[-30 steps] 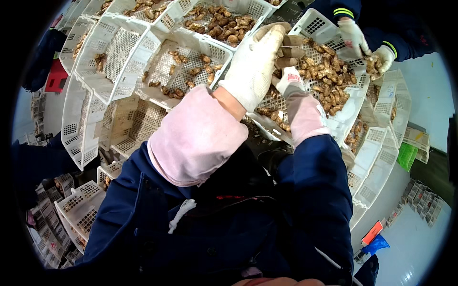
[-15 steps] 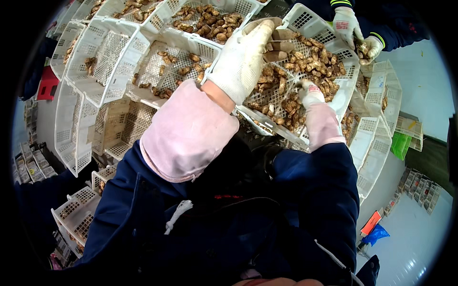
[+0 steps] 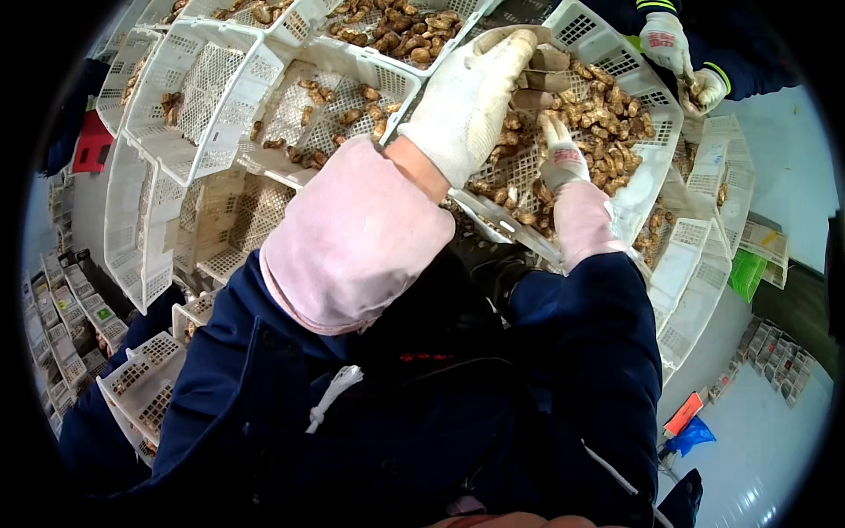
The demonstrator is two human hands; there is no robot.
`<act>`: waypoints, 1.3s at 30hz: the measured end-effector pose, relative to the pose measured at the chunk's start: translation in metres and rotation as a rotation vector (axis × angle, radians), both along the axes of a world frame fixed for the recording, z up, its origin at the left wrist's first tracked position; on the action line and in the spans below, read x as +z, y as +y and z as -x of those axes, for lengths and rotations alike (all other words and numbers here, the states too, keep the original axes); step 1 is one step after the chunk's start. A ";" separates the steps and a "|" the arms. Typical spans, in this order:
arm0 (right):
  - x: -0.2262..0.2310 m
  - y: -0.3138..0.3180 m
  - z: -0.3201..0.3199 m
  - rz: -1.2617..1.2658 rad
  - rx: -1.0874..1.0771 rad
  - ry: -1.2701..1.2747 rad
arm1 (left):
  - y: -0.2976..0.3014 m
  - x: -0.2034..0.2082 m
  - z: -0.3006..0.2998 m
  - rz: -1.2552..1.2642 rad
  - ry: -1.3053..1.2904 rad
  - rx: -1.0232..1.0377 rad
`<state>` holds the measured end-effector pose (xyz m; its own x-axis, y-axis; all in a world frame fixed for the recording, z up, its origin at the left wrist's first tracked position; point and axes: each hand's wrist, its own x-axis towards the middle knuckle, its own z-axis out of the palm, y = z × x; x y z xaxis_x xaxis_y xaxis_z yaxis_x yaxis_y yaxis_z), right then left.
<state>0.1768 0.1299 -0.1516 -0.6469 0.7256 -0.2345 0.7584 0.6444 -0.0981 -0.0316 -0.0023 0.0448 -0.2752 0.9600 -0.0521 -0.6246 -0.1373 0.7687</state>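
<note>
My left hand [image 3: 480,101], in a white glove with brown-stained fingers, is over a white plastic crate [image 3: 656,150] of brown mushrooms [image 3: 607,114]. Its fingers stretch rightward, apart from one another, with nothing visible between them. Just below those fingertips, my right hand [image 3: 563,161], also gloved, reaches in over the mushrooms. Its visible fingers are extended, pointing away from me, and no mushroom shows in them. Pink cuffs cover both wrists. Mushrooms lie in heaps on the crate's mesh floor, mostly to the far right and around my right hand.
Left of my crate stand more white crates [image 3: 400,84] with mushrooms, some stacked or tilted. At the upper right a co-worker's gloved hands [image 3: 704,88] hold something brown. Further crates [image 3: 691,264], a green bag [image 3: 746,271] and a blue bag [image 3: 693,435] are on the right.
My right hand has come up from among the mushrooms, its fingers now close below my left hand's. The left hand keeps its pose. The whole view has shifted slightly.
</note>
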 end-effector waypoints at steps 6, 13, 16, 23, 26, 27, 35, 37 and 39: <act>0.037 -0.022 -0.001 0.304 -0.423 -0.152 | 0.006 -0.014 -0.001 -0.009 0.022 0.011; 0.032 -0.027 0.005 0.369 -0.373 -0.362 | 0.004 -0.009 -0.001 0.005 0.008 -0.044; 0.044 -0.038 0.013 0.333 -0.490 -0.124 | 0.003 -0.009 -0.002 0.005 0.076 -0.016; 0.078 -0.027 0.002 1.177 -0.726 1.421 | 0.016 -0.021 -0.001 0.101 0.146 -0.017; 0.141 -0.059 0.017 1.387 -0.555 1.508 | 0.008 -0.015 -0.007 0.200 0.261 -0.150; 0.149 -0.064 0.012 1.386 -0.475 1.489 | 0.006 -0.013 -0.011 0.237 0.350 -0.204; 0.159 -0.085 0.007 1.438 -0.379 1.504 | 0.001 -0.017 -0.010 0.179 0.244 -0.455; 0.165 -0.089 0.012 1.429 -0.583 1.502 | 0.002 -0.019 -0.009 0.196 0.164 -0.417; 0.163 -0.082 0.012 1.376 -0.587 1.443 | 0.005 -0.023 -0.008 0.215 0.210 -0.367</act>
<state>0.1650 0.0479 0.0116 -0.6307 0.7012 -0.3324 -0.2423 -0.5849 -0.7741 -0.0232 0.0029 0.0217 0.0546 0.9694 -0.2395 -0.4301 0.2393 0.8705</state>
